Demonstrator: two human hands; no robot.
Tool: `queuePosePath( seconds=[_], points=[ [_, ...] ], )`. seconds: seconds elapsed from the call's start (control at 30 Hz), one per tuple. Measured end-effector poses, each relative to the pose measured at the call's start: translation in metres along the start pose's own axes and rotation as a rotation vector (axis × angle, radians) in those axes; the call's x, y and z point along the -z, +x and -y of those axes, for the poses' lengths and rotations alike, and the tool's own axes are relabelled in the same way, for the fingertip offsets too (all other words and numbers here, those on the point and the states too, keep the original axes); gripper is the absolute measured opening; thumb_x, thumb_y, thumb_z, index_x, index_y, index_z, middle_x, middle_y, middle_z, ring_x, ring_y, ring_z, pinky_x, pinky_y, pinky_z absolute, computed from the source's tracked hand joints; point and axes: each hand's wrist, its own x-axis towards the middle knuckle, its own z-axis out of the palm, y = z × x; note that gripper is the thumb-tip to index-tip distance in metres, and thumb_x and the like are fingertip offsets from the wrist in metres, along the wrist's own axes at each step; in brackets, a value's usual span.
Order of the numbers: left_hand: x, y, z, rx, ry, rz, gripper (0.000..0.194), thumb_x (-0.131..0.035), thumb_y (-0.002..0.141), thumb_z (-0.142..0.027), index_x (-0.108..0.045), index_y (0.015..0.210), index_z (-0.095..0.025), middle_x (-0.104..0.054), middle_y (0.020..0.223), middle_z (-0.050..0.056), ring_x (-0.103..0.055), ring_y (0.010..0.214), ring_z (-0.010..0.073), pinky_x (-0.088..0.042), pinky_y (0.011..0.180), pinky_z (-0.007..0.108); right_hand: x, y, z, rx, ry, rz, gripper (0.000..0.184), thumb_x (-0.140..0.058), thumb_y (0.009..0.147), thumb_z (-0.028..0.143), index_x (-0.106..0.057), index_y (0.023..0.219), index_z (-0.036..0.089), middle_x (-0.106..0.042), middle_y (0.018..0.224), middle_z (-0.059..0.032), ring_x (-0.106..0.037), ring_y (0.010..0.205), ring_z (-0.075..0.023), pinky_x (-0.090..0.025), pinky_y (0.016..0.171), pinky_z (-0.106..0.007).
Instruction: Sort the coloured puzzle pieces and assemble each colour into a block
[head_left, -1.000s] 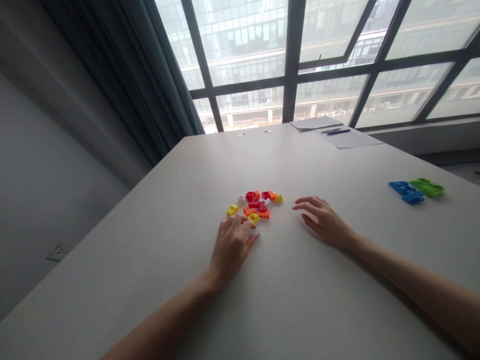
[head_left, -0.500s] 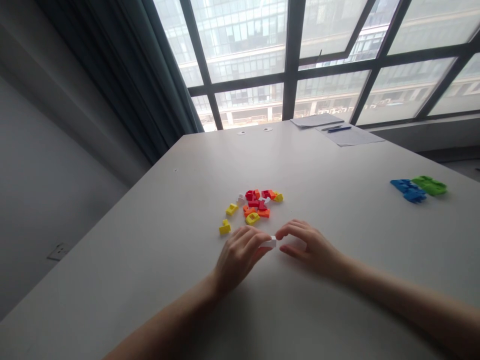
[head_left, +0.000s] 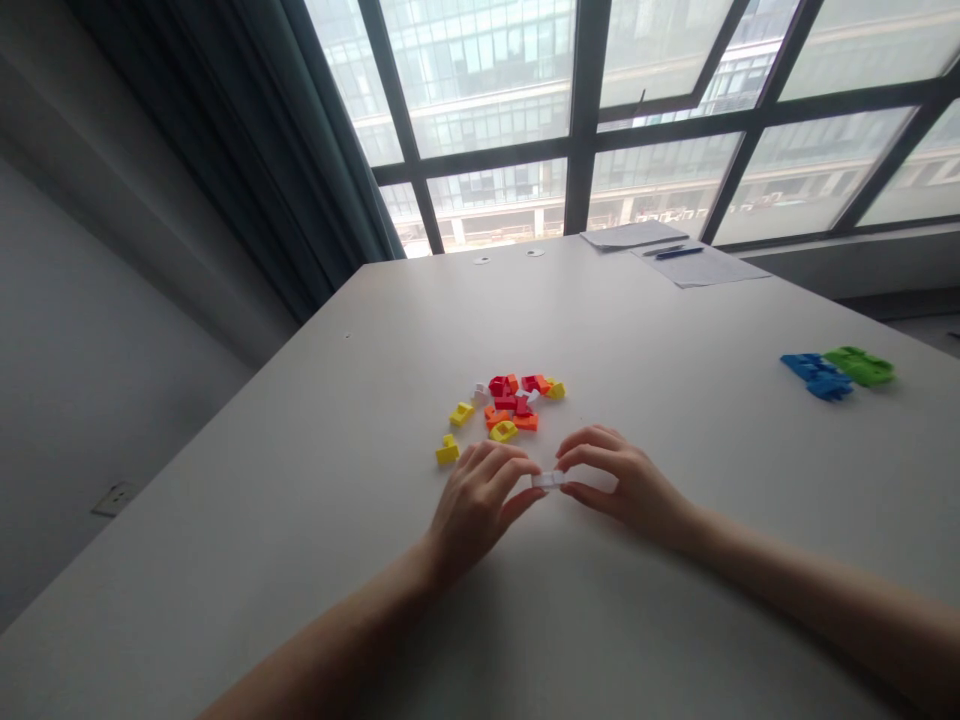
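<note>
Between my two hands is a small white toy block (head_left: 548, 480), low over the table. My left hand (head_left: 480, 505) pinches its left end between thumb and fingers. The thumb and fingertips of my right hand (head_left: 626, 475) close on its right end. Just beyond lies a loose cluster of toy blocks: red pieces (head_left: 505, 402), orange pieces (head_left: 526, 423), a yellow curved piece (head_left: 503, 431) and a white piece (head_left: 480, 393). Two more yellow blocks, one nearer (head_left: 447, 451) and one farther (head_left: 461, 413), sit left of the cluster.
Blue pieces (head_left: 817, 376) and green pieces (head_left: 859, 366) lie toward the table's right edge. Papers (head_left: 634, 236) with pens (head_left: 679, 252) rest at the far end by the window. A dark curtain (head_left: 247, 140) hangs at the left, beyond the white table (head_left: 300, 500).
My right hand has closed on the right end of the white block, which it was apart from before. More of the block now shows between my hands.
</note>
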Motion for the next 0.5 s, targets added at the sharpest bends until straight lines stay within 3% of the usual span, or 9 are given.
queuePosePath(
  seconds=[0.5],
  points=[
    [0.0011,-0.0005,-0.0007,0.005,-0.013,0.04,0.008,-0.065,0.088,-0.027,-0.062,0.089,-0.019,-0.067,0.096,0.003,-0.059,0.087,0.0182,-0.045,0.079,0.031,0.0012,-0.0016,0.0003,0.028,-0.007,0.05,0.006,-0.061,0.089,0.028,-0.063,0.094,0.023,-0.066,0.102,-0.0074,-0.061,0.099,-0.0202,-0.047,0.089,-0.04]
  ],
)
